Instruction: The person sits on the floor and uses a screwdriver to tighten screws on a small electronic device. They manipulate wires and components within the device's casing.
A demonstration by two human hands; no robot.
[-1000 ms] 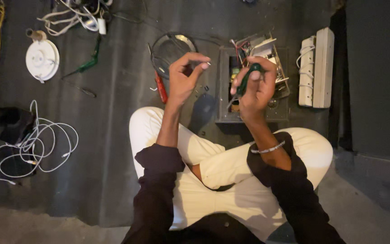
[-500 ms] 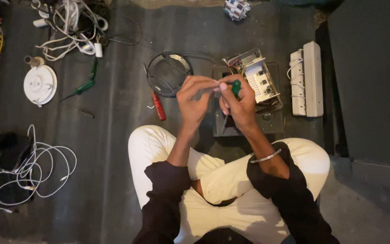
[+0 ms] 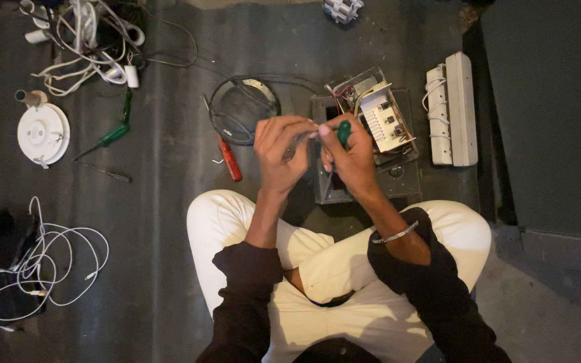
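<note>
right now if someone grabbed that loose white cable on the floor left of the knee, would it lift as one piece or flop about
The white cable would probably flop: it lies in loose, uneven loops, so it looks thin and limp. Lifted at one point, the loops would likely trail and tangle. It seems light, though one end runs toward a dark object that might drag along.

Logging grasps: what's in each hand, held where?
Right hand: green-handled screwdriver, gripped by the handle. Left hand: fingertips pinch something too small to identify.

We see no pkgs, labels, signs or screens here, near or far, left or right; nothing of that kind shows clearly enough to tell.
</note>
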